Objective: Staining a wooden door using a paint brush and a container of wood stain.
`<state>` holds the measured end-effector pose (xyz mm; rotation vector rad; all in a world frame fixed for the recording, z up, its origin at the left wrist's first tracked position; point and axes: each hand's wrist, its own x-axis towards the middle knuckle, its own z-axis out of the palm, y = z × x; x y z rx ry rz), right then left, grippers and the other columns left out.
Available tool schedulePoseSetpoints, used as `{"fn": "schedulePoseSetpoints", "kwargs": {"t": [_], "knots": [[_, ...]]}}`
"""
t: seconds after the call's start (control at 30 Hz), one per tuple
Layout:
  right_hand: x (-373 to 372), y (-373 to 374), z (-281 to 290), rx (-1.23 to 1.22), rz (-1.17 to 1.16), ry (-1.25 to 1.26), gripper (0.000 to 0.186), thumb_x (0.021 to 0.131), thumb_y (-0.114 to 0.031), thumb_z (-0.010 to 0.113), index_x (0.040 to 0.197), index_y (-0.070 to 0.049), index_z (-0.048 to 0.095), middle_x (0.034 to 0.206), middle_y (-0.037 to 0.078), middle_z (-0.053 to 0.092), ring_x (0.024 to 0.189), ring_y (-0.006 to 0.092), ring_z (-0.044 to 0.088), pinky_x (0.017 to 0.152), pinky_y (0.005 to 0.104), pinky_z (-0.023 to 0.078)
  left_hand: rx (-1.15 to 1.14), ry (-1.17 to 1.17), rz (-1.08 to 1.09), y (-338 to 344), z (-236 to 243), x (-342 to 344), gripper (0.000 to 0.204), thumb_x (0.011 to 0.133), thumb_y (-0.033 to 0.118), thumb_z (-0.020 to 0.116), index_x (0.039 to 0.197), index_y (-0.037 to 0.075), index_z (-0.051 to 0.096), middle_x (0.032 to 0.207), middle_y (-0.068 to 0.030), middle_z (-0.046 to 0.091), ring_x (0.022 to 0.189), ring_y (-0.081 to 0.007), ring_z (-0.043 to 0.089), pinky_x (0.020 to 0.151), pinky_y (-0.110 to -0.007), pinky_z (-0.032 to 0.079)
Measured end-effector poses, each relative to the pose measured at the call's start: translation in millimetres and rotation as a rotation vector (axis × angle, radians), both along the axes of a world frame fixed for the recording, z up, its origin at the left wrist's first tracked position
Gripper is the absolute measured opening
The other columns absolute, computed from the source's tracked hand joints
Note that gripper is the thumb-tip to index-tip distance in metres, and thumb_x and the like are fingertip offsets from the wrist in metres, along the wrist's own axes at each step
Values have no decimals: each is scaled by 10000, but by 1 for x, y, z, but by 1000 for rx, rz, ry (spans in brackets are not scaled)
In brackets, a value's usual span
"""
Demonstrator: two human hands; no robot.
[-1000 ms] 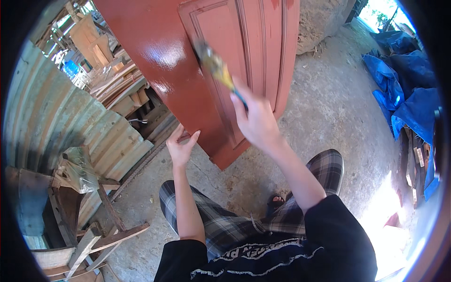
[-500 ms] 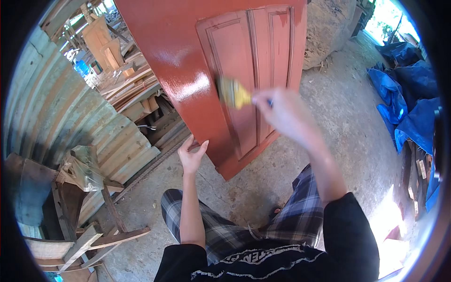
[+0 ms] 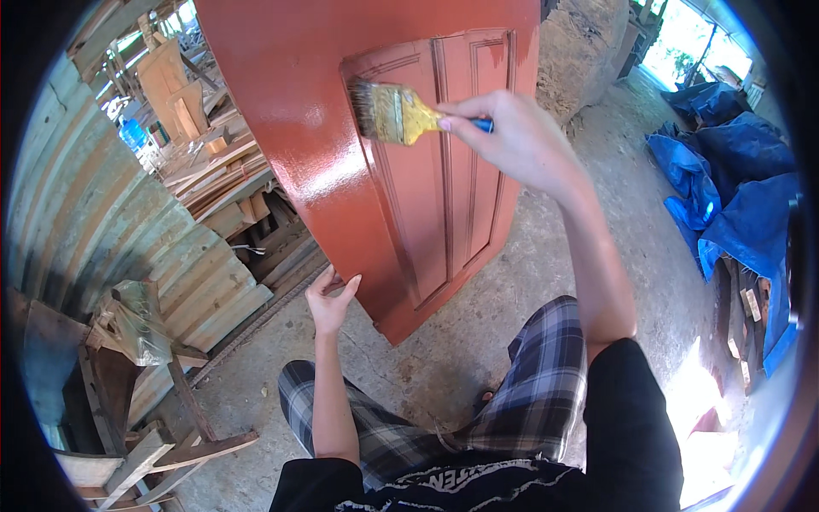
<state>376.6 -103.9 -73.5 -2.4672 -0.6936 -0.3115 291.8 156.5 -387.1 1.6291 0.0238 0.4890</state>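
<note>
A reddish-brown wooden door [image 3: 290,94] with recessed panels leans tilted in front of me, its left strip shiny and wet-looking. My right hand [image 3: 520,141] is closed round the blue-tipped handle of a wide yellow paintbrush [image 3: 404,116]. The dark bristles lie at the left moulding of the panel, near its upper corner. Lower down, my left hand [image 3: 331,300] grips the door's left edge near the bottom corner, thumb at the front and the other fingers partly hidden behind. The recessed panels look duller and paler than the frame around them.
Corrugated metal sheeting [image 3: 111,196] stands at the left, with a broken wooden chair [image 3: 179,452] below it. Stacked planks [image 3: 226,175] lie behind the door. A large pale boulder-like block [image 3: 580,55] stands beyond it. Blue tarpaulin [image 3: 742,205] covers timber at the right.
The paintbrush has moved up along the panel's left moulding in my right hand. My left hand keeps its hold on the door edge. The whole view has shifted slightly.
</note>
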Motion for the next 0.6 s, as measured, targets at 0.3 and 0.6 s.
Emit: {"fn": "schedulePoseSetpoints", "kwargs": {"t": [0.3, 0.6], "knots": [[51, -51, 20, 351, -48, 398, 361, 861, -437, 652, 876, -81, 709, 533, -32, 456, 387, 26, 316, 357, 212, 213, -60, -17, -25, -3, 5, 3, 401, 750, -13, 743, 1137, -34, 641, 979, -50, 677, 832, -117, 655, 780, -264, 541], [32, -40, -16, 420, -217, 229, 348, 945, -391, 543, 958, -78, 694, 534, -43, 437, 377, 28, 306, 346, 224, 212, -81, 4, -52, -2, 9, 0, 429, 753, -12, 738, 1166, -40, 624, 966, -37, 669, 848, -110, 646, 797, -268, 533]]}}
